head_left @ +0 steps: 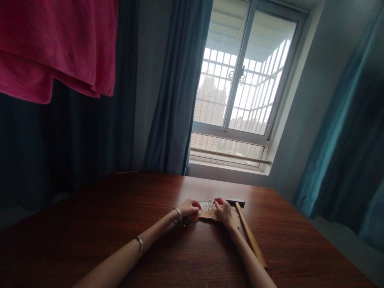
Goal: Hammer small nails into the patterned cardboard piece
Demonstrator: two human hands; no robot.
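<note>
A small pale piece covered in dark dots (207, 212) lies on the table between my hands, with a ragged brown front edge. A few thin light pins (209, 203) stand upright near its back. My left hand (191, 207), a bracelet at its wrist, is closed at the piece's left edge; what its fingertips hold, if anything, is too small to make out. Over the right part of the piece is my right hand (223, 211), thumb and forefinger pinched together near the pins. Anything in that pinch is too tiny to name.
A long wooden stick (251, 236) lies just right of my right hand, and a dark flat bar (235, 203) lies behind it. The brown wooden table (144, 192) reaches toward a barred window (237, 88). A pink cloth (60, 48) hangs at upper left.
</note>
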